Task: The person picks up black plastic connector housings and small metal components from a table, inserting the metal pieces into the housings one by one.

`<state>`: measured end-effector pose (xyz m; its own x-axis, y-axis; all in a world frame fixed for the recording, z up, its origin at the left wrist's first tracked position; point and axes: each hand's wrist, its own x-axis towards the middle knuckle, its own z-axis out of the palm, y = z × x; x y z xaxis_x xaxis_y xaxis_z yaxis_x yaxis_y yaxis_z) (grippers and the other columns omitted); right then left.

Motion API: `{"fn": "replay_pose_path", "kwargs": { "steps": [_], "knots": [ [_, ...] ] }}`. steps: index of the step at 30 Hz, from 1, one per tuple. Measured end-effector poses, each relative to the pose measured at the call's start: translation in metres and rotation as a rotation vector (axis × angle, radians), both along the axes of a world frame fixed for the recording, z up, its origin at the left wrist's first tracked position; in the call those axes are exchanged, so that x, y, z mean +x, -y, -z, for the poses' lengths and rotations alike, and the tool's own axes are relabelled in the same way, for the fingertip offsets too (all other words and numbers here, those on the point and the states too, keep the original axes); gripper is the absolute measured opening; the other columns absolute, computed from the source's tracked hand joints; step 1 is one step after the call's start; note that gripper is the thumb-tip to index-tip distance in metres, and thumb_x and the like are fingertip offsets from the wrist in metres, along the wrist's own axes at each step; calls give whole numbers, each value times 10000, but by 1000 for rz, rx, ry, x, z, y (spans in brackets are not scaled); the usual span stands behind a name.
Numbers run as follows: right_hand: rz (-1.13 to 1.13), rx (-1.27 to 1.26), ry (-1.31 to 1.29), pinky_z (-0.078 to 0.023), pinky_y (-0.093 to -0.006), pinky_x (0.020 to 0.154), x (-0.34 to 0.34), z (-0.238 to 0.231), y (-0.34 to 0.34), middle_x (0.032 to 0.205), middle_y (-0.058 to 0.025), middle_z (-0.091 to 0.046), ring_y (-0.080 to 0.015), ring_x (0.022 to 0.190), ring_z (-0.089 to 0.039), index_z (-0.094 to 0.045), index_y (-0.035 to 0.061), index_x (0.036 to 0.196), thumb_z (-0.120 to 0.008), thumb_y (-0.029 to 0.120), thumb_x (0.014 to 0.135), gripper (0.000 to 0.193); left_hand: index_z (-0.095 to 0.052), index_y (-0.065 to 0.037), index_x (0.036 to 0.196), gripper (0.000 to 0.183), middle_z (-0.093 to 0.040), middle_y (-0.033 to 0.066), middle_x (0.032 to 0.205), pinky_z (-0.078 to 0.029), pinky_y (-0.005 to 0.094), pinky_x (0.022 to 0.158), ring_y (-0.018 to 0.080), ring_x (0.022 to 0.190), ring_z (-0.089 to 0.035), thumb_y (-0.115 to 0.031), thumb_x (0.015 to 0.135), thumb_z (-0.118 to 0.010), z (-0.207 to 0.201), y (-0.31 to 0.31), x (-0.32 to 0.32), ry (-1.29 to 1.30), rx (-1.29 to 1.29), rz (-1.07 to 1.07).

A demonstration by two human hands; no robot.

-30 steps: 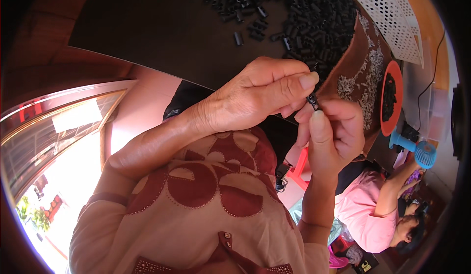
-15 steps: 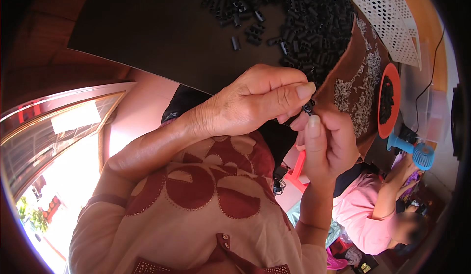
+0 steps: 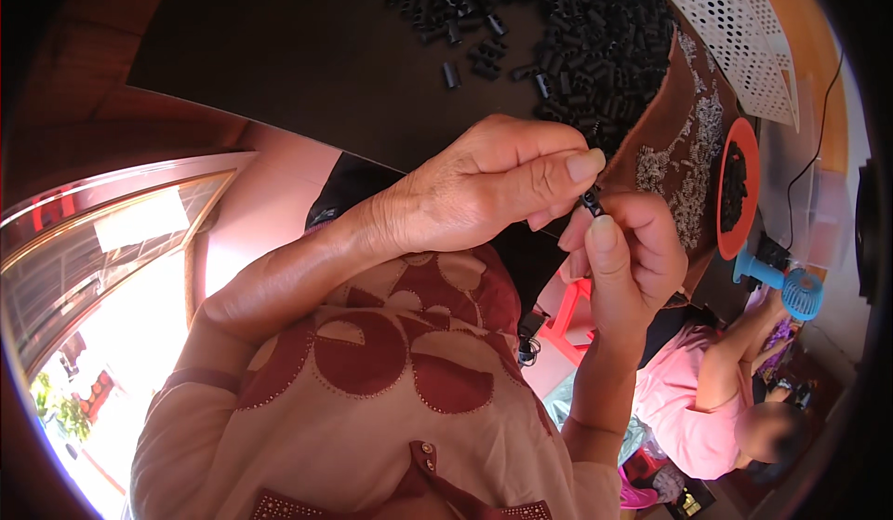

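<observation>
Between my two hands is a small black plastic piece [image 3: 592, 203], mostly covered by fingertips. My left hand [image 3: 502, 185] is closed, thumb pressed against the bent forefinger at the piece's upper end. A thin dark coiled or threaded bit [image 3: 595, 131] shows just above that forefinger; whether it is held I cannot tell. From below, my right hand [image 3: 637, 255] pinches the piece's lower end between thumb and forefinger. Beyond the hands, a heap of short black plastic pieces [image 3: 595, 50] lies on the dark table [image 3: 307, 64].
Many tiny silvery parts [image 3: 693, 162] lie on a brown cloth [image 3: 642, 139] at the right. Further right are a red bowl [image 3: 752, 162] of dark pieces, a white perforated basket [image 3: 730, 41] and a blue fan [image 3: 800, 294]. A person in pink [image 3: 684, 413] sits lower right.
Both hands have shifted slightly to the right. The right hand has moved up a little, and more of the black piece shows between the fingertips.
</observation>
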<state>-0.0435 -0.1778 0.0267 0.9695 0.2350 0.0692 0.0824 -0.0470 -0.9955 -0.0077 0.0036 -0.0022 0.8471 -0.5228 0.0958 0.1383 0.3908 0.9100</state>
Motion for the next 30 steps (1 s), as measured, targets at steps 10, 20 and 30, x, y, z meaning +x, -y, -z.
{"fn": "replay_pose_path", "kwargs": {
  "steps": [10, 20, 30],
  "knots": [
    [24, -213, 388, -407, -229, 528, 1, 11, -3, 741, -93, -595, -129, 600, -513, -545, -18, 902, -666, 12, 854, 134, -515, -24, 774, 401, -464, 7, 652, -342, 232, 556, 71, 616, -410, -345, 1006, -454, -5, 2, -3, -56, 7, 3],
    [-3, -239, 390, -363, -213, 504, 17, 5, -2, 766, -39, -544, -84, 571, -438, -581, -33, 1130, -730, 154, 813, 396, -559, -27, 800, 368, -495, -1, 670, -371, 227, 548, 62, 604, -431, -336, 990, -498, -4, 1, -1, -66, -57, 20],
    [-79, -389, 621, -384, -234, 463, 33, -5, -9, 735, -54, -567, -112, 539, -480, -629, -18, 966, -729, 119, 716, 302, -586, -36, 722, 400, -538, -6, 622, -389, 200, 490, 53, 534, -466, -349, 966, -541, -5, -1, 1, -83, -5, -26]
  ]
}}
